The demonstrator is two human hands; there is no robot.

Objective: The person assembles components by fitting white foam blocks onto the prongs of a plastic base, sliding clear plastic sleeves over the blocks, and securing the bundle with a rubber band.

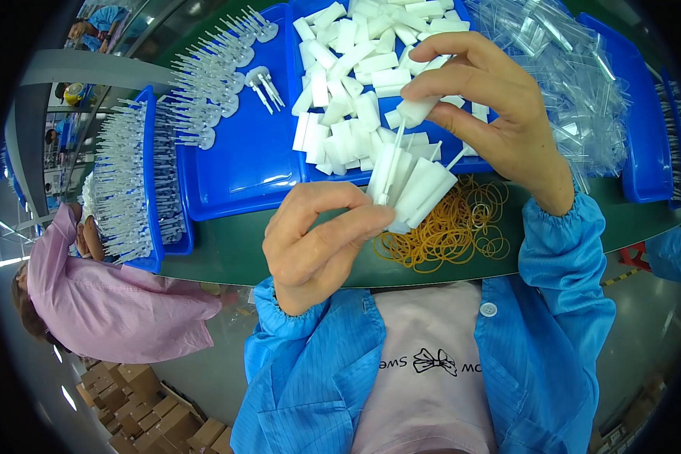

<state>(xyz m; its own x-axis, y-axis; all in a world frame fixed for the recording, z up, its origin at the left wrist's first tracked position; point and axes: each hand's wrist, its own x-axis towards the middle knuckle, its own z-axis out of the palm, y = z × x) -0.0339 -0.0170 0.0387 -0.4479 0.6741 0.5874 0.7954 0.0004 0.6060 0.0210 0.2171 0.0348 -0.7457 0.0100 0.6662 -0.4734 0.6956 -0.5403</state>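
My left hand [314, 238] pinches the base of a white pronged plastic part between thumb and fingers. White blocks [425, 193] are seated on some of its thin prongs, and other prongs stick out bare. Just above it, my right hand [503, 98] grips one more white block [416, 112] with thumb and fingertips. That block is at the tip of a prong; whether the prong has entered it I cannot tell. Behind the hands lies a heap of loose white blocks [348, 72]. Yellow-brown rubber bands [469, 234] lie in a tangle under the held part.
At left, a blue tray [242, 170] holds rows of white pronged parts [212, 91]; another blue bin [150, 189] is packed with them. Clear plastic pieces [545, 76] fill the right side. A person in pink [113, 303] sits at left, near stacked cardboard boxes [151, 408].
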